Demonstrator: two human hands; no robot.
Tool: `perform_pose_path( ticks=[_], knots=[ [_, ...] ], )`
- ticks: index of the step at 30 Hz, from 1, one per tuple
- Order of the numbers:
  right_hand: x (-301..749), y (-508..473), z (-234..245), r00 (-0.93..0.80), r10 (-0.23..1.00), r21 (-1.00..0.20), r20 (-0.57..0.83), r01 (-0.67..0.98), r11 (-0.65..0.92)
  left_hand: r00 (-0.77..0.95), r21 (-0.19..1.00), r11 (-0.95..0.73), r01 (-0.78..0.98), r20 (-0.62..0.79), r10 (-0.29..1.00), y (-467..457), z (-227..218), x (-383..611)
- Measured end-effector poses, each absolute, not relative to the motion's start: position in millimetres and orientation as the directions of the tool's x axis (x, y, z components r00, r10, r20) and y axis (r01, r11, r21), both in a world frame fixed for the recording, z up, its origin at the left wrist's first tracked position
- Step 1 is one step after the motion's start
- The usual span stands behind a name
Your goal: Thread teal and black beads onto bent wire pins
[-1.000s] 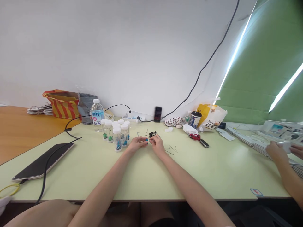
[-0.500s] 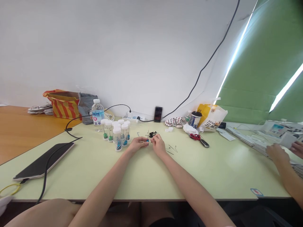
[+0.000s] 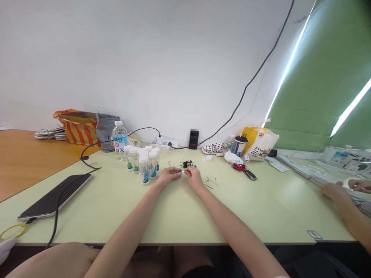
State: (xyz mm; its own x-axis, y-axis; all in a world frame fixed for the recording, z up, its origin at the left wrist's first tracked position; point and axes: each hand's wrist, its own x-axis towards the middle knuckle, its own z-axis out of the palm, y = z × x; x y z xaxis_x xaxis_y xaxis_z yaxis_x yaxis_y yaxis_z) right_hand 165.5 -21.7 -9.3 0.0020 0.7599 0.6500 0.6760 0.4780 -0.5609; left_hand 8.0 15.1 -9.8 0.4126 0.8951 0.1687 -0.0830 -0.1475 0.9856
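Between its fingertips my left hand (image 3: 169, 176) pinches a small blue piece (image 3: 180, 171) with a thin dark rod standing up from it. Close beside it, my right hand (image 3: 193, 177) has its fingers pinched at the same piece; what they grip is too small to make out. Just behind the hands lie small black parts (image 3: 188, 164). Thin metal rods (image 3: 211, 181) rest on the table right of my right hand. Left of my left hand stand several clear tubes with white caps (image 3: 144, 168), holding blue or green pieces with rods.
A water bottle (image 3: 119, 141) stands behind the tubes. At left lies a black tablet (image 3: 55, 196) with a cable. Red-handled scissors (image 3: 239, 167), a dark cup (image 3: 239, 146) and a yellow-white bag (image 3: 261, 143) are at right. Another person's hands (image 3: 339, 192) work over stacked papers at far right.
My hands stay nearly in place, with a slight shift of the fingers and the rod. The other person's hands have moved lower over the papers.
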Motion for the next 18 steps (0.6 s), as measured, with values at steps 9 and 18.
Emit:
perform_pose_path(
  ticks=[9,18],
  knots=[
    [166.7,-21.6,-9.5,0.008,0.789,-0.6,0.615,0.653,0.462,0.399,0.974,-0.222,-0.049,0.223,0.889,17.3,-11.6,7.6],
    [170.8,-15.0,-15.3,0.034,0.964,-0.925,0.264,0.293,0.243,0.428,0.959,-0.283,0.015,0.25,0.869,16.7,-11.5,8.0]
  ],
)
